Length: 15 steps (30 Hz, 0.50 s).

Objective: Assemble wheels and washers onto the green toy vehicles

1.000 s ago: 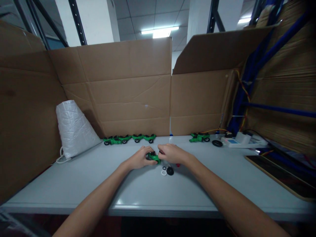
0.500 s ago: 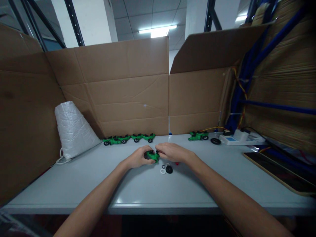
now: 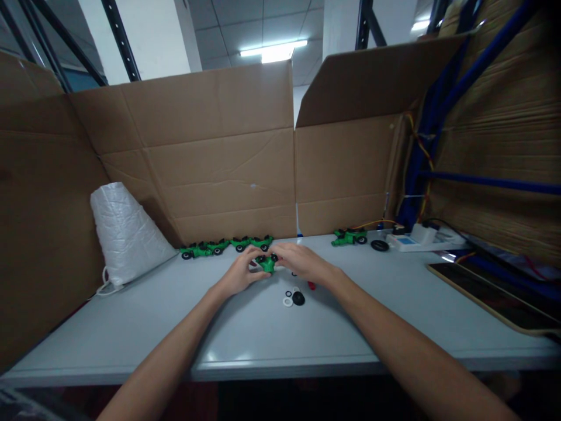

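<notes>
Over the middle of the grey table (image 3: 245,339), my left hand (image 3: 239,273) grips a green toy vehicle (image 3: 266,265) with black parts from its left side. My right hand (image 3: 301,261) closes on the same toy from the right, its fingertips at the black parts on top; the exact contact is partly hidden by the fingers. Just in front lie a black disc (image 3: 298,299), a white ring (image 3: 287,302) and a small black ring (image 3: 288,293). A small red piece (image 3: 311,285) rests beneath my right hand.
Several green toy vehicles (image 3: 205,249) stand along the back cardboard wall (image 3: 228,204). Further right are another green toy (image 3: 349,237), a black round part (image 3: 379,245), a power strip (image 3: 427,240) and a dark tray (image 3: 495,298). A white wrapped bundle (image 3: 129,234) leans at left.
Both hands have moved slightly up and left with the green toy, which is now turned differently. More of the red piece shows. The whole view has shifted a little.
</notes>
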Available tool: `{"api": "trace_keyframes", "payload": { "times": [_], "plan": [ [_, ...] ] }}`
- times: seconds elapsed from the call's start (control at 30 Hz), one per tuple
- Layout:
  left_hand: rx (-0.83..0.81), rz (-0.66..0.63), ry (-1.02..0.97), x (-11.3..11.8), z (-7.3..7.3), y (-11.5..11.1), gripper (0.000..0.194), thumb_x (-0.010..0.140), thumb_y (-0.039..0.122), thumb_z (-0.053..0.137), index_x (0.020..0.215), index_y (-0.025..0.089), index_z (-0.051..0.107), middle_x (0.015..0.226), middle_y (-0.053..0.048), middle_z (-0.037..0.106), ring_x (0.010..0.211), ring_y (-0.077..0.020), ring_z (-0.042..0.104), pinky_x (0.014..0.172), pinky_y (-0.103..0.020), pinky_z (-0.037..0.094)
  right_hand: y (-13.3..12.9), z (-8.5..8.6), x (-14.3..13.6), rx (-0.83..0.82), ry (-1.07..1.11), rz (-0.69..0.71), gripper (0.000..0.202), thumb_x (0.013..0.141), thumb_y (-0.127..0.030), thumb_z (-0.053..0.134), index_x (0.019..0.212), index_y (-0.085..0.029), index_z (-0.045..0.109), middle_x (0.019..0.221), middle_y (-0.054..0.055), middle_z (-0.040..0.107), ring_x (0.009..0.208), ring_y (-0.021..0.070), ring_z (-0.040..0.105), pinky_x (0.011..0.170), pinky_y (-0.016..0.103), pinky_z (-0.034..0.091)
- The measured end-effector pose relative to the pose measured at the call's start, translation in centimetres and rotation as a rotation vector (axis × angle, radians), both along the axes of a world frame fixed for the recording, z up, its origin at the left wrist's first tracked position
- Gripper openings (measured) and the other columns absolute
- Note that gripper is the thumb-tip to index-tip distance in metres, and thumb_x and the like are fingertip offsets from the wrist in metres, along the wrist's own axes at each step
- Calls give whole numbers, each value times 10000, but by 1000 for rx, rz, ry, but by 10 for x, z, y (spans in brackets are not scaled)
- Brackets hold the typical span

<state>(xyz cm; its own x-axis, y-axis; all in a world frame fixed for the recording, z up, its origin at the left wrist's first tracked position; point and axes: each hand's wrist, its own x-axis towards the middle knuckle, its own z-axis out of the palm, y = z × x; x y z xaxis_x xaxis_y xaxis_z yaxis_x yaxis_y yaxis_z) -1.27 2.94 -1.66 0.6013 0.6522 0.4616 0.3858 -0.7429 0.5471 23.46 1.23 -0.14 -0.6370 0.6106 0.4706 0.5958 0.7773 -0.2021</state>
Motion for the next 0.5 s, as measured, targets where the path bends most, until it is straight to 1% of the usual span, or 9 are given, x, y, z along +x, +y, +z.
{"api": "trace_keyframes", "payload": {
  "times": [0.13,0.2,0.27,0.4,0.5],
  "plan": [
    [24,-29,-16,-1,0,1,492,820,444,825,1247,234,697,1266,-112,585,1164,-259,584,931,-378,543,3,-1,-3,195,-130,-52,177,975,-232,680,1143,-219,626,1080,66,691,1012,228,634,841,305,441],
    [34,-41,-1,-2,-1,2,504,815,460,828,1245,229,701,1248,-109,590,1149,-254,588,943,-383,541,1,-1,-4,283,-213,-79,198,977,-292,690,1147,-207,633,1054,75,697,982,235,642,815,307,442],
    [35,-54,22,-3,-2,2,515,811,479,828,1245,229,705,1233,-106,593,1137,-251,593,937,-379,546,-2,-1,-6,337,-279,-95,243,981,-349,682,1169,-201,638,1035,82,700,956,236,649,793,307,440],
    [47,-55,42,-4,-2,1,530,811,493,823,1254,228,705,1235,-109,593,1136,-255,600,942,-375,547,-6,-1,-10,360,-337,-132,308,987,-419,663,1193,-192,639,1027,91,711,937,237,660,785,311,427],
    [95,-21,59,-2,0,-2,534,802,487,832,1251,225,708,1229,-107,603,1112,-254,610,969,-382,531,-7,-2,-12,324,-308,-169,275,998,-415,652,1152,-188,641,1024,95,726,943,240,669,791,315,410]
  ]
}}
